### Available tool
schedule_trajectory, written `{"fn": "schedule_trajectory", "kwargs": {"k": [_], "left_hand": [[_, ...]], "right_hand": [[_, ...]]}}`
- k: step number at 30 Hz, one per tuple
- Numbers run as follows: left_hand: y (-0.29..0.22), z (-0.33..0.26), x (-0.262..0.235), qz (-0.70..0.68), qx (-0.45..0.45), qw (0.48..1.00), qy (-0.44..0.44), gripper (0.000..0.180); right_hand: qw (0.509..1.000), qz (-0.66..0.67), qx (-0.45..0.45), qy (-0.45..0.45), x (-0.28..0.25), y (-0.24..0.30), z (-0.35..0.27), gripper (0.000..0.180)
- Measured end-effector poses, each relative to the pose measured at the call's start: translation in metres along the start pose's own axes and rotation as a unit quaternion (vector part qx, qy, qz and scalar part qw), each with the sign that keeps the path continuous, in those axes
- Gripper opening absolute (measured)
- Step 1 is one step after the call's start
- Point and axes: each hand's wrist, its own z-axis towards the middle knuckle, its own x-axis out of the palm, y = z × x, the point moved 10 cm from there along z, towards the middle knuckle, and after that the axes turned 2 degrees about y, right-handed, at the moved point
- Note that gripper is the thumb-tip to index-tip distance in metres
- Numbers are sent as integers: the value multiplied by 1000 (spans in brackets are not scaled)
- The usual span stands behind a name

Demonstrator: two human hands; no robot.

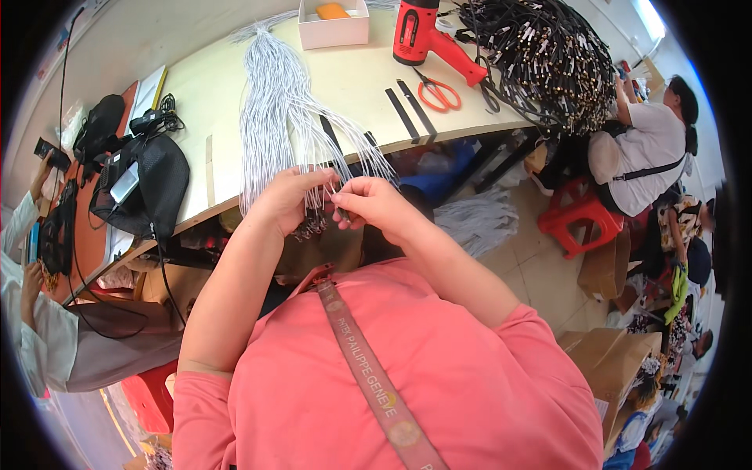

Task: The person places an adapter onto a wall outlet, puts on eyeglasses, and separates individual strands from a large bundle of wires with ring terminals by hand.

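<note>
A long bundle of thin white wires (270, 110) lies across the table and hangs over its near edge towards me. My left hand (286, 200) is closed around some of these wires, and a cluster of small dark reddish ends hangs just below it. Close beside it, my right hand (372, 205) pinches one white wire with thumb and forefinger. The fingertips of both hands nearly meet; the exact wire end between them is too small to make out. Several more loose wires fan out over the table edge behind my right hand.
On the table (356, 90) are a white box (333, 31), a red heat gun (415, 35), orange-handled scissors (440, 95), black strips (402, 115) and a heap of black cables (540, 63). A black bag (145, 184) lies left. A person sits right, near a red stool (580, 219).
</note>
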Motion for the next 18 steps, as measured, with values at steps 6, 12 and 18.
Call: {"fn": "schedule_trajectory", "kwargs": {"k": [6,12,18], "left_hand": [[-2,0,-3,31,9,999,-31,15],[0,2,-11,49,22,996,-69,19],[-2,-2,-10,65,15,994,-88,20]], "right_hand": [[998,42,14,42,5,-5,-1,19],[993,72,42,78,9,-6,-4,19],[990,86,88,76,14,-11,-7,20]]}}
